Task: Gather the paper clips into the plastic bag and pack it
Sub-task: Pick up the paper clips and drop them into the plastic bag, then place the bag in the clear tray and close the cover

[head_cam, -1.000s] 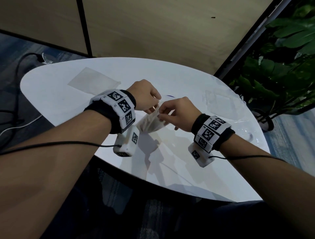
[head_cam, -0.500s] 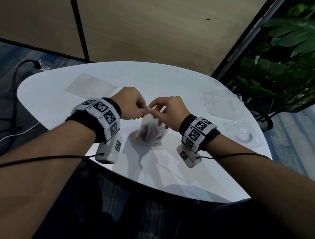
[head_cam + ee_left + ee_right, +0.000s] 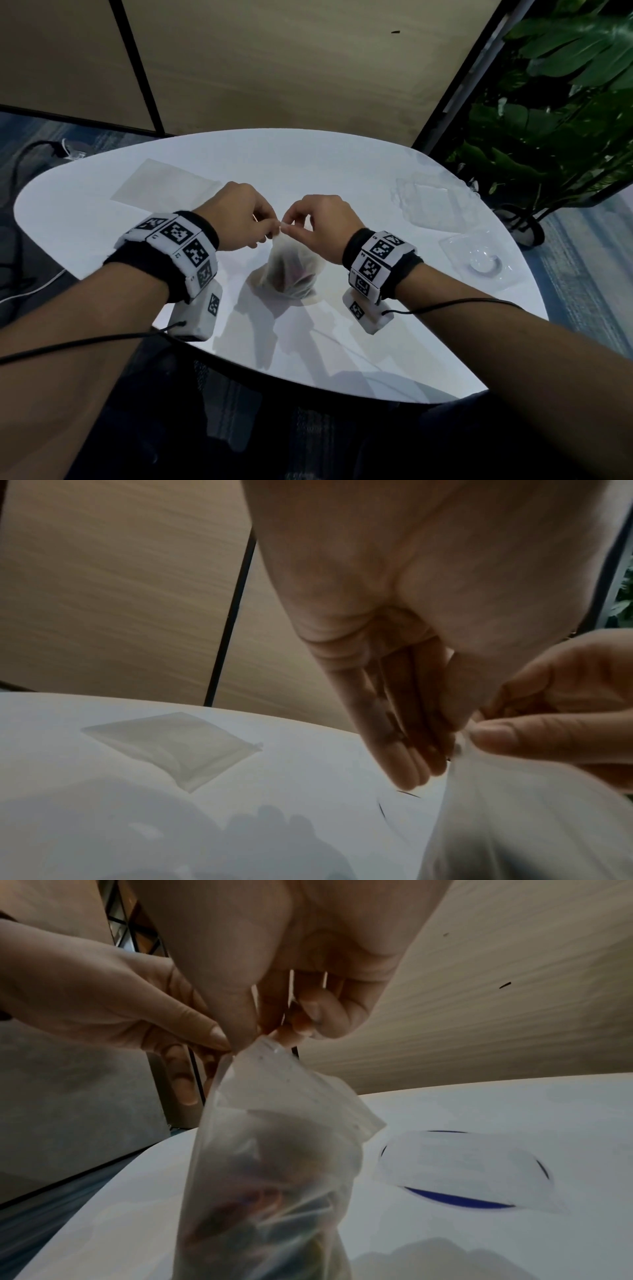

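A small clear plastic bag [image 3: 291, 270] hangs upright over the white table [image 3: 308, 171], its bottom touching or nearly touching the top. Dark and coloured paper clips [image 3: 260, 1213] fill its lower part. My left hand [image 3: 239, 219] and my right hand [image 3: 318, 222] both pinch the bag's top strip [image 3: 270, 1053] between thumb and fingertips, close together at one corner. In the left wrist view the left fingers [image 3: 407, 750] point down beside the bag [image 3: 514, 818]. The right wrist view shows the strip sagging open to the right of the pinch.
An empty flat plastic bag [image 3: 164, 185] lies at the table's back left. Clear plastic packaging [image 3: 435, 205] and a clear tray with a ring shape [image 3: 479, 263] sit at the right. A large green plant [image 3: 565, 102] stands beyond the right edge. Cables lie on the floor at left.
The bag swung from tilted between my hands to hanging upright. Both hands came closer together at its top corner.
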{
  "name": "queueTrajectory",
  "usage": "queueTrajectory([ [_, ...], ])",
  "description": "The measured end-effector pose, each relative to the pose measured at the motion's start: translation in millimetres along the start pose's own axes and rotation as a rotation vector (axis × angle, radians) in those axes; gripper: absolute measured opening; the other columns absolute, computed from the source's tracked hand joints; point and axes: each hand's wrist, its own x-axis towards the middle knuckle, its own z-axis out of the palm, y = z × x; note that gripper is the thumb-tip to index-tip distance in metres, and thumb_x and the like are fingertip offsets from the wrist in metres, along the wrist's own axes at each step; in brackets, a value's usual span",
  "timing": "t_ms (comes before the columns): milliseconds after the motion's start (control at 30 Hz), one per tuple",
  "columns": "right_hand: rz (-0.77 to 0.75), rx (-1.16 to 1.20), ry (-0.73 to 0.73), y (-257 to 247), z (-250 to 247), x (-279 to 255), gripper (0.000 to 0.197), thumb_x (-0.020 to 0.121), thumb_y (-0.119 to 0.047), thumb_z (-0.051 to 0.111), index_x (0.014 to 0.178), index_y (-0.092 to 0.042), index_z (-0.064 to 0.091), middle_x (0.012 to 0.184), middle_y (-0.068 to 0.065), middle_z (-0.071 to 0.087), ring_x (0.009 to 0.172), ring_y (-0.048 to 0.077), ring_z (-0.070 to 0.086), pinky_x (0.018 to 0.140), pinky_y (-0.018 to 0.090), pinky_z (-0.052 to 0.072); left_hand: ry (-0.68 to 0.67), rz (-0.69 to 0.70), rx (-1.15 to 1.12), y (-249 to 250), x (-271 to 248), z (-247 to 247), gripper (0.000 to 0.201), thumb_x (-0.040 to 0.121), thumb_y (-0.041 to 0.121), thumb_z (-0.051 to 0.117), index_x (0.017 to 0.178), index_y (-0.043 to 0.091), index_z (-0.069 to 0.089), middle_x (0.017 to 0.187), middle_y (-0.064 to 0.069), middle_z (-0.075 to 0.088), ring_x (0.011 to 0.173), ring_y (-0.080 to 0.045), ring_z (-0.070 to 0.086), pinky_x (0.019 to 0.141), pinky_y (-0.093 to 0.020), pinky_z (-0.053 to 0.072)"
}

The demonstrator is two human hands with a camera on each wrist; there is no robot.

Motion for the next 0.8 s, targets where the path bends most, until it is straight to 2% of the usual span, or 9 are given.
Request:
queueTrajectory([
  [133,0.079,-0.027,-0.031,9.1,-4.3,0.4,0.015,0.085,-0.043,0.064,0.083,-0.029,0.071,0.074,-0.009,0.063,0.072,0.009,0.056,0.066,0.024,0.04,0.094,-0.049,0.041,-7.7,5.4,3.4,0.02,0.089,0.018,0.063,0.075,0.02,0.078,0.068,0.0,0.075,0.064,-0.014,0.074,0.076,-0.036,0.062],
  [300,0.23,-0.075,-0.109,39.6,-13.3,-8.9,0.011,0.085,-0.043,0.064,0.083,-0.033,0.07,0.071,-0.009,0.063,0.068,0.009,0.055,0.057,0.021,0.035,0.134,-0.147,-0.013,-33.1,14.8,0.6,0.023,0.088,0.019,0.063,0.069,0.021,0.076,0.071,-0.001,0.076,0.067,-0.019,0.075,0.072,-0.038,0.064],
  [400,0.305,-0.079,-0.097,54.8,-15.8,-8.6,0.012,0.087,-0.042,0.062,0.085,-0.033,0.07,0.07,-0.01,0.063,0.068,0.011,0.056,0.059,0.022,0.04,0.179,-0.183,-0.044,-37.1,24.1,8.7,0.026,0.09,0.017,0.061,0.07,0.018,0.076,0.073,-0.001,0.076,0.068,-0.024,0.074,0.069,-0.039,0.064],
  [500,0.344,-0.084,-0.111,70.3,-10.6,-7.1,0.014,0.089,-0.036,0.061,0.094,-0.028,0.071,0.085,-0.007,0.069,0.075,0.014,0.058,0.069,0.024,0.044,0.21,-0.161,0.028,-34.6,39.2,27.1,0.022,0.094,0.018,0.057,0.083,0.015,0.075,0.082,-0.003,0.075,0.078,-0.026,0.072,0.079,-0.037,0.061],
  [567,0.37,-0.092,-0.112,89.6,-8.6,-6.5,0.017,0.087,-0.036,0.064,0.101,-0.029,0.07,0.098,-0.003,0.068,0.085,0.015,0.06,0.079,0.028,0.049,0.207,-0.142,0.116,-37.8,48.3,35.8,0.023,0.098,0.024,0.053,0.102,0.017,0.075,0.096,-0.008,0.074,0.093,-0.027,0.066,0.088,-0.033,0.052],
  [633,0.413,-0.151,-0.053,118.1,-14.7,-6.7,0.023,0.086,-0.036,0.066,0.107,-0.026,0.068,0.114,0.004,0.057,0.099,0.022,0.059,0.09,0.032,0.048,0.196,-0.148,0.176,-51.1,55.7,38.4,0.027,0.098,0.026,0.055,0.12,0.019,0.07,0.119,-0.014,0.062,0.114,-0.031,0.057,0.1,-0.037,0.043],
  [667,0.446,-0.191,-0.006,133.3,-20.2,-8.0,0.026,0.085,-0.034,0.067,0.11,-0.024,0.067,0.122,0.008,0.051,0.105,0.026,0.057,0.093,0.034,0.047,0.215,-0.162,0.209,-60.5,57.5,38.0,0.03,0.096,0.025,0.058,0.124,0.02,0.068,0.128,-0.016,0.054,0.121,-0.033,0.051,0.104,-0.04,0.04],
  [733,0.529,-0.259,0.066,163.8,-33.7,-15.1,0.033,0.085,-0.031,0.068,0.117,-0.024,0.064,0.137,0.012,0.038,0.12,0.034,0.049,0.1,0.039,0.045,0.306,-0.225,0.255,-79.8,57.7,34.9,0.032,0.091,0.021,0.065,0.124,0.02,0.067,0.138,-0.014,0.042,0.128,-0.034,0.043,0.107,-0.042,0.038],
  [800,0.644,-0.322,0.039,192.8,-44.6,-27.9,0.043,0.086,-0.033,0.067,0.128,-0.029,0.058,0.152,0.01,0.023,0.133,0.036,0.036,0.102,0.042,0.044,0.35,-0.304,0.243,-96.8,56.1,32.0,0.037,0.089,0.021,0.068,0.125,0.017,0.063,0.143,-0.014,0.041,0.131,-0.035,0.041,0.106,-0.044,0.038],
])
